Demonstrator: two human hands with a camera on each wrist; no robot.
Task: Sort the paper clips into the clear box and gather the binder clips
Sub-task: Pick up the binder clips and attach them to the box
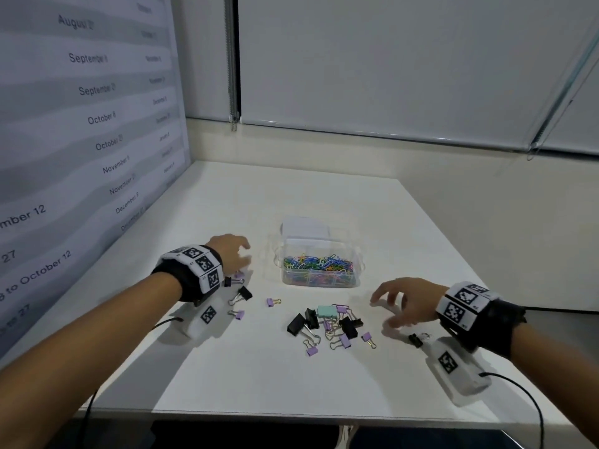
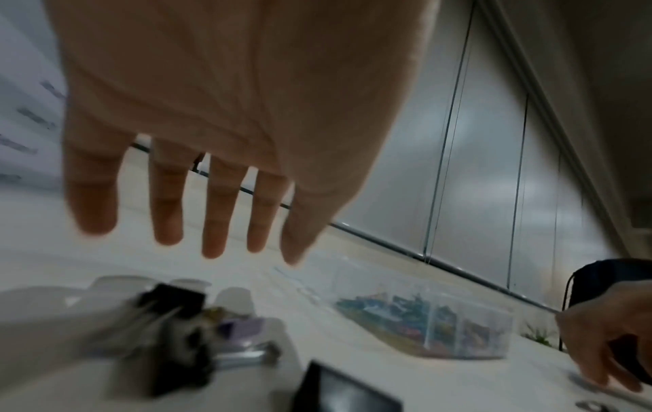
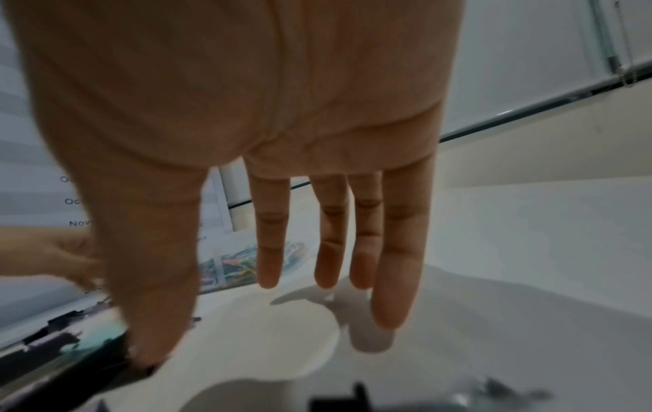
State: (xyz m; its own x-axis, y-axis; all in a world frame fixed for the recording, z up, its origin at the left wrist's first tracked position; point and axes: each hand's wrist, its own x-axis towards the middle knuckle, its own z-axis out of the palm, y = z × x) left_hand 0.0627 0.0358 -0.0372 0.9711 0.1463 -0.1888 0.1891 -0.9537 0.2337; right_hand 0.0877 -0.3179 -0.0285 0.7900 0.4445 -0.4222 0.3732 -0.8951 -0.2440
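A clear box (image 1: 319, 268) holding several coloured paper clips stands mid-table; it also shows in the left wrist view (image 2: 434, 326) and behind my fingers in the right wrist view (image 3: 229, 267). A pile of black, purple and mint binder clips (image 1: 334, 322) lies in front of it. More binder clips (image 1: 243, 294) are scattered at the left, blurred below my palm (image 2: 173, 303). My left hand (image 1: 243, 257) hovers over them, fingers (image 2: 166, 211) straight and empty. My right hand (image 1: 385, 306) hovers right of the pile, fingers (image 3: 331, 251) spread and empty.
The white table (image 1: 291, 384) ends at a front edge close to me. A wall chart with dates stands along the left side. The box's lid (image 1: 304, 226) lies behind the box. One small black binder clip (image 1: 415, 340) sits under my right wrist.
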